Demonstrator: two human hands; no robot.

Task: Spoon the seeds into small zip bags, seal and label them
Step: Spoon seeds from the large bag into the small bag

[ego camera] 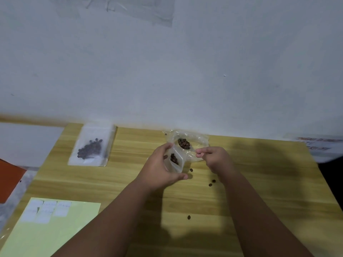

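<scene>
My left hand (159,169) grips a small clear zip bag (176,162) with a few dark seeds inside, held upright above the wooden table (259,173). My right hand (215,158) pinches the thin handle of a clear plastic spoon (184,144) heaped with dark seeds, its bowl just above and behind the bag's mouth. A crumpled clear plastic bag (198,140) lies behind the spoon. A flat filled zip bag (92,145) of seeds lies at the back left. The sheet of white labels (46,210) lies at the front left.
Several loose seeds (211,183) lie scattered on the table near my right wrist and at the front middle (189,217). A grey wall rises right behind the table. An orange object (9,180) sits off the left edge. Printed plastic (315,143) lies far right.
</scene>
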